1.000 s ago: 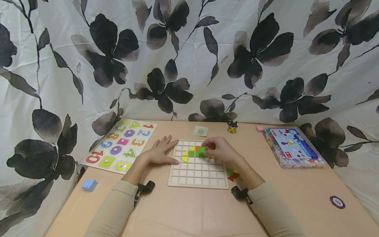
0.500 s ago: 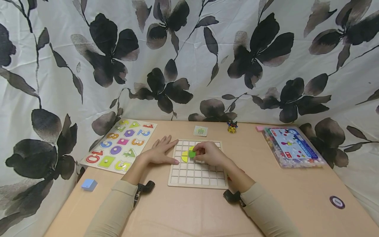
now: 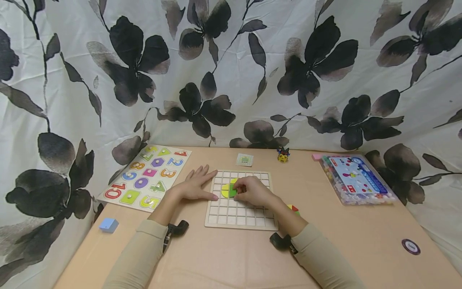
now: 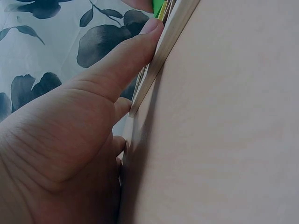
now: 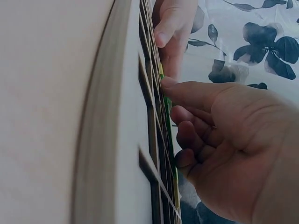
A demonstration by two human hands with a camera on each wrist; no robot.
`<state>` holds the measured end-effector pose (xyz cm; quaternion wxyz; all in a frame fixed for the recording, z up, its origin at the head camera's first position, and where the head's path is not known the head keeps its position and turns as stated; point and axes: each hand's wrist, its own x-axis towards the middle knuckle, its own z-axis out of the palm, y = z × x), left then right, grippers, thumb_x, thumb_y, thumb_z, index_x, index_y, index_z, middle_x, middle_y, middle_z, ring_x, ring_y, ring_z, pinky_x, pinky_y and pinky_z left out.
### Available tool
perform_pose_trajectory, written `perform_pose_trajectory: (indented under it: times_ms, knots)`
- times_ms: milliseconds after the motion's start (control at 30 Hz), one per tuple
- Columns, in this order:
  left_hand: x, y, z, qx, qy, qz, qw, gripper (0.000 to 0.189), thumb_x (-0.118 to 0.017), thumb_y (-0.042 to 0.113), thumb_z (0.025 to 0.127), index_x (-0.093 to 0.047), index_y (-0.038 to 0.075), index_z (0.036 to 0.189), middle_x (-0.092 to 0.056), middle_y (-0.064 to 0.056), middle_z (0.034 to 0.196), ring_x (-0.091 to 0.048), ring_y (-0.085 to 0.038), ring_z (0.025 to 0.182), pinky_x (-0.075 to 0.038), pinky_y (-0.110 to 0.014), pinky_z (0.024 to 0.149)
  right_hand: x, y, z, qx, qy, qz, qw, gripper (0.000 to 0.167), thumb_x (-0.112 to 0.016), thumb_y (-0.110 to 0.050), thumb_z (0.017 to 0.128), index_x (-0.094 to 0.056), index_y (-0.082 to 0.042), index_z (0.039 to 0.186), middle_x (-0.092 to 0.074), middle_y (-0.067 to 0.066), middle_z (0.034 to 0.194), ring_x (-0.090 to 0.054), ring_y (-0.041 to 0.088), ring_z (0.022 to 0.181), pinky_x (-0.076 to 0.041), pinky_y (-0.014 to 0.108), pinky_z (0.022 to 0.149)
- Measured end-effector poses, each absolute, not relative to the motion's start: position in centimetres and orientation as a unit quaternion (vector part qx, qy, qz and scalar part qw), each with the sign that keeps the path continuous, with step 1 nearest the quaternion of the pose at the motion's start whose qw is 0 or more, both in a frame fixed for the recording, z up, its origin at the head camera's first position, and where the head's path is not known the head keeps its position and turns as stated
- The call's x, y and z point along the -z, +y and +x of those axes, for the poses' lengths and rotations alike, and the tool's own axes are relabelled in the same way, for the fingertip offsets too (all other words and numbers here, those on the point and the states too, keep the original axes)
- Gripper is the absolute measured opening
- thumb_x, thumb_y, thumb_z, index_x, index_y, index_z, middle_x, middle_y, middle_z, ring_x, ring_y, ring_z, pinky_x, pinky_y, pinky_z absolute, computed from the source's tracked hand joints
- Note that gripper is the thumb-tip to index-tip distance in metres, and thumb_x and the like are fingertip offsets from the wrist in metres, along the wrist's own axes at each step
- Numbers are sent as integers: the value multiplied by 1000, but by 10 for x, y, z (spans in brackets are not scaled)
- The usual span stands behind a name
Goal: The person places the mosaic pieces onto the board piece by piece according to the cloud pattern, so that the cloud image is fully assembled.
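A white grid board (image 3: pixel 241 221) with a wooden rim lies mid-table, with yellow rounded tiles (image 3: pixel 225 190) in its upper left part. My right hand (image 3: pixel 255 192) is over the board and pinches a green tile (image 3: pixel 232 192) between thumb and fingers, right beside the yellow tiles. In the right wrist view, the thumb (image 5: pixel 196 94) is low against the board; the hand hides part of the grid. My left hand (image 3: pixel 196 186) rests with spread fingers at the board's left edge, its thumb (image 4: pixel 133 56) touching the rim.
Loose red and green pieces (image 3: pixel 294 209) lie right of the board, partly behind the right forearm. A number puzzle (image 3: pixel 146 180), blue block (image 3: pixel 109 225), small card (image 3: pixel 244 160), figurine (image 3: pixel 283 155), bead box (image 3: pixel 359 178) and round chip (image 3: pixel 411 246) surround it.
My right hand has moved left across the board and slightly down, with the green tile now against the yellow ones. The left hand has stayed put.
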<state>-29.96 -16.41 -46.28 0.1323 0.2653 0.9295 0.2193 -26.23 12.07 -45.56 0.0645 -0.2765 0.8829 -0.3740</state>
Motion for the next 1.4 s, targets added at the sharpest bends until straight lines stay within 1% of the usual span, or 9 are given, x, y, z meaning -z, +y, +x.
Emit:
perform_pose_trajectory:
  times_ms: [267, 433, 533, 667, 867, 967, 1100, 1233, 1400]
  knots:
    - [463, -165, -299, -222, 929, 265, 132, 109, -73, 72, 82, -26, 24, 167, -3, -20, 175, 4, -42, 162, 4, -64, 128, 453, 123, -263, 372, 885, -274, 64, 23, -86, -13, 86, -78, -8, 107, -65, -5, 79, -56, 12, 73, -46, 24, 65]
    - [463, -164, -300, -219, 930, 265, 133, 108, -73, 72, 82, -25, 25, 167, -3, -20, 175, 4, -42, 162, 4, -64, 128, 439, 132, -263, 379, 883, -272, 57, 29, -84, -15, 88, -78, -8, 115, -67, -4, 88, -57, 16, 79, -48, 25, 66]
    - [463, -165, -300, -217, 930, 265, 134, 109, -73, 72, 82, -25, 24, 167, -3, -20, 175, 4, -42, 162, 4, -64, 129, 429, 139, -261, 383, 883, -266, 47, 31, -84, -14, 89, -77, -7, 118, -68, -3, 92, -57, 18, 82, -48, 26, 68]
    - [463, -165, -301, -219, 929, 266, 135, 109, -73, 72, 82, -25, 24, 167, -3, -20, 175, 4, -43, 162, 4, -64, 128, 420, 145, -260, 387, 882, -267, 34, 31, -84, -14, 88, -78, -7, 117, -72, 1, 98, -57, 18, 84, -48, 26, 70]
    - [462, -165, -301, -225, 927, 267, 140, 110, -74, 72, 81, -25, 24, 167, -2, -19, 175, 5, -41, 162, 6, -62, 129, 416, 155, -261, 376, 881, -281, 52, 34, -83, -17, 90, -76, -4, 120, -76, 11, 112, -57, 17, 85, -49, 25, 71]
    - [464, -164, -302, -223, 927, 268, 138, 111, -74, 72, 81, -24, 24, 167, -2, -20, 175, 5, -42, 162, 5, -63, 129, 415, 164, -261, 373, 883, -277, 58, 34, -82, -18, 91, -76, -4, 122, -75, 11, 112, -57, 19, 86, -49, 25, 70]
    - [466, -165, -303, -218, 928, 269, 135, 111, -73, 73, 81, -24, 24, 167, -1, -20, 175, 5, -43, 162, 5, -63, 128, 409, 181, -260, 381, 884, -264, 55, 33, -81, -18, 92, -75, -6, 122, -73, 9, 106, -58, 22, 87, -49, 26, 70]
    - [467, -166, -303, -221, 928, 269, 135, 111, -73, 74, 80, -24, 24, 167, -1, -20, 175, 6, -42, 162, 6, -63, 128, 402, 199, -259, 387, 885, -255, 50, 33, -82, -20, 92, -76, -10, 123, -72, 5, 103, -58, 22, 86, -51, 27, 72]
    - [469, -166, -303, -226, 927, 266, 133, 112, -72, 76, 79, -24, 25, 167, -1, -19, 175, 7, -41, 162, 7, -62, 128, 404, 223, -258, 387, 884, -256, 56, 34, -82, -18, 91, -75, -10, 124, -71, 7, 103, -59, 22, 87, -54, 31, 77]
